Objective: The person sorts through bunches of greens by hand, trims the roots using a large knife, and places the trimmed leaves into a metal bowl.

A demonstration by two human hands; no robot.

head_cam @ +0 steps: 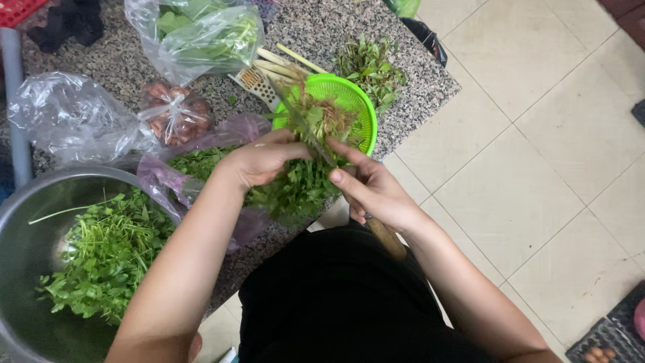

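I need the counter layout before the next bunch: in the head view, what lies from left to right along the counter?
Steel bowl of greens → purple bag → left hand holding a bunch of herbs → right hand with a knife → loose herb pile at the far right corner.

At the centre of the frame, the left hand [262, 160] grips a bunch of leafy greens [295, 191] while the right hand [376, 191] holds a wooden-handled knife [386, 236] against it, just below a green colander [349, 101]. A steel bowl [27, 222] of greens sits lower left on the speckled tabletop [107, 60].
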